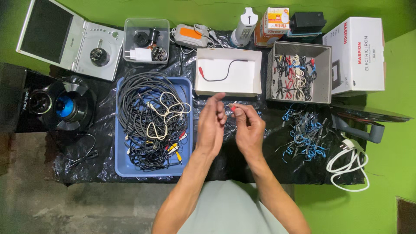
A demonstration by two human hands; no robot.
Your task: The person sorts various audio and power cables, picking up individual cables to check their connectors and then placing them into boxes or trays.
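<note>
My left hand [211, 123] and my right hand [249, 128] meet above a black plastic sheet [242, 164]. Between their fingertips they pinch a thin cable with a small red plug [233, 108]. Just beyond the hands stands a white cardboard box [208, 86] holding one black cable with a red plug [216, 76]. To the left lies a blue tray [123, 167] full of tangled black, white and yellow cables [149, 121].
A grey box [323, 56] of bundled cables stands at the right, with loose blue and grey twist ties [305, 134] below it. A white cord [349, 167], an iron handle [359, 130], a white carton [359, 54], a portable disc player [69, 39] and a clear tub [146, 40] surround the sheet.
</note>
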